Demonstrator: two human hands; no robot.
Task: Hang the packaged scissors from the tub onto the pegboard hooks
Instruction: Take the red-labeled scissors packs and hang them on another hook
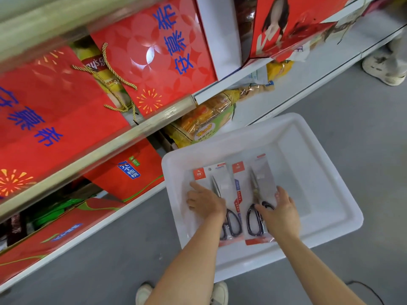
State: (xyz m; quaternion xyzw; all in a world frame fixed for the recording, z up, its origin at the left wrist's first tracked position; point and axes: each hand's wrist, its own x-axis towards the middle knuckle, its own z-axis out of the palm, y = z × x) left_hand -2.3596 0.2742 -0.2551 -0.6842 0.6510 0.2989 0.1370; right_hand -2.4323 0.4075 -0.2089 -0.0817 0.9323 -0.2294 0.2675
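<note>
A white plastic tub (pixel 326 194) stands on the grey floor by the shelves. Two packaged scissors lie flat in it side by side, both with black handles towards me. My left hand (pixel 206 202) lies on the left pack (pixel 222 179), fingers spread over its left edge. My right hand (pixel 278 213) rests on the right pack (pixel 256 179), with the thumb by the handles and the fingers over the pack's right edge. I cannot tell whether either hand has a grip. No pegboard is in view.
White shelving (pixel 275 100) runs along the left and top, packed with red gift bags (pixel 154 56) and yellow snack packets (pixel 207 119). Another person's shoe (pixel 383 69) stands at the upper right. My own shoes (pixel 218 292) are near the bottom edge. A black cable (pixel 370 290) lies bottom right.
</note>
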